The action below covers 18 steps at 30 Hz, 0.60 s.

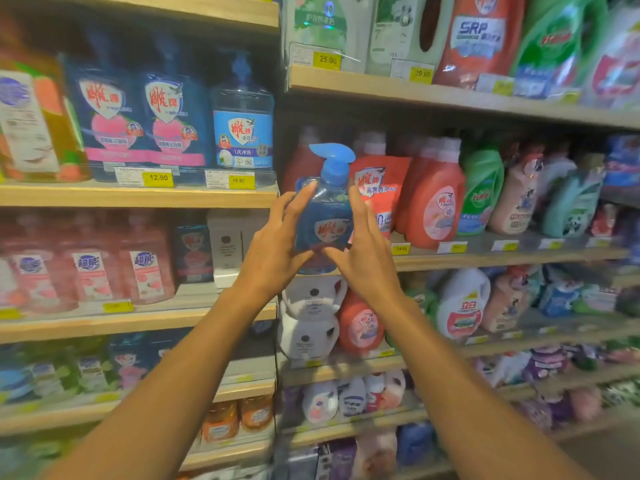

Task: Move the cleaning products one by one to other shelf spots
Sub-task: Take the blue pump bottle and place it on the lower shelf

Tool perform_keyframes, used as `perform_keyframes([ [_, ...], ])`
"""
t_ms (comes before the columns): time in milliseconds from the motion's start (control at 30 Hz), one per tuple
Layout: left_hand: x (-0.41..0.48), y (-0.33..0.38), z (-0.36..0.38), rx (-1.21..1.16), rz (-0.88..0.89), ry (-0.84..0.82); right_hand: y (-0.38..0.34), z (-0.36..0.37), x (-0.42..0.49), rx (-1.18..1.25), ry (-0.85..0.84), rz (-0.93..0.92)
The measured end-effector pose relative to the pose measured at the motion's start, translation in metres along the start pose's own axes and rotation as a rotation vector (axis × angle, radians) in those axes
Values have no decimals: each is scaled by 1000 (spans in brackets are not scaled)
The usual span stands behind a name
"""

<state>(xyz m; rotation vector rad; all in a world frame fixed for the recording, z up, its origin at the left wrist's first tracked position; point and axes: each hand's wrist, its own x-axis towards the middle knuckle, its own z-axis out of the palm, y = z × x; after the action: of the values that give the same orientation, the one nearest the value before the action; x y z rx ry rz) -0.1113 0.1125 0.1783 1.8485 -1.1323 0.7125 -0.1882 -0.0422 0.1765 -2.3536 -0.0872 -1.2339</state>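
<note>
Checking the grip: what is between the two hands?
The blue pump bottle, upright, with the left hand and right hand flanking it; the head view shows this.

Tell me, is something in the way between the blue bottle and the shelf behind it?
Yes. A red pouch and a red bottle already stand on the shelf right behind the blue pump bottle. Nothing is between it and the left hand or right hand; both touch its sides.

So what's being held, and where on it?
Blue translucent plastic pump bottle, held between left hand and right hand: straight fingers on its body's sides, thumbs at its lower front.
</note>
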Motion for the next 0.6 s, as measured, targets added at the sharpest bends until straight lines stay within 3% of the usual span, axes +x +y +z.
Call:
perform_keyframes([
  [333,-72,-11,-94,-97,-125,17,-95,19,-37,10,-160,-81],
  [600,-100,-53,-124,16,-185,-27,-103,91,-44,89,-184,-112],
])
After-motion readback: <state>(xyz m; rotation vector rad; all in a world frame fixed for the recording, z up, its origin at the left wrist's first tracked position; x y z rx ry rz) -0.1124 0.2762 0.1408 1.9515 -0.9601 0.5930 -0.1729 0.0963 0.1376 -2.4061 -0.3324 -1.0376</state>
